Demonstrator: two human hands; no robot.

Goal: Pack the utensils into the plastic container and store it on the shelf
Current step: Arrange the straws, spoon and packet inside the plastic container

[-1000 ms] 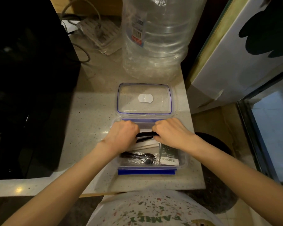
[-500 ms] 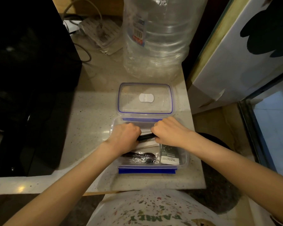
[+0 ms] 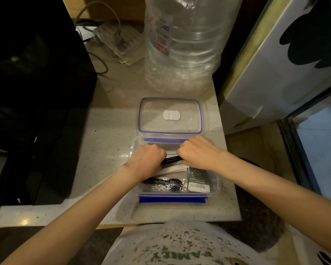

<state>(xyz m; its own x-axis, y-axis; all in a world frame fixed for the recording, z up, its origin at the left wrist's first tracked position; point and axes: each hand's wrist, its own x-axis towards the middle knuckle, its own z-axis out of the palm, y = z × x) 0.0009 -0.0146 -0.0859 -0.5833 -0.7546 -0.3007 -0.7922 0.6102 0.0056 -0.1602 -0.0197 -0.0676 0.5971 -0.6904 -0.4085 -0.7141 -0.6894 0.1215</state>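
A clear plastic container (image 3: 215,185) with blue clips stands open on the pale counter. Its lid (image 3: 170,115) lies flat just behind it. Both fists are inside the container's far half, holding one black utensil (image 3: 171,160) between them: my left hand (image 3: 148,159) grips its left end and my right hand (image 3: 196,150) its right end. Under them lie white flat packets. Along the near wall sit black utensils wrapped in clear plastic (image 3: 166,183) and a green and white sachet (image 3: 198,180).
A big clear water jug (image 3: 183,44) stands behind the lid. A power strip with cables (image 3: 118,38) lies at the back. A black appliance (image 3: 33,102) fills the left side. A white box (image 3: 287,60) leans at the right. The counter edge (image 3: 122,219) is near me.
Both hands have closed in slightly toward each other on the black utensil and shifted a little farther into the container. Everything else stays put.
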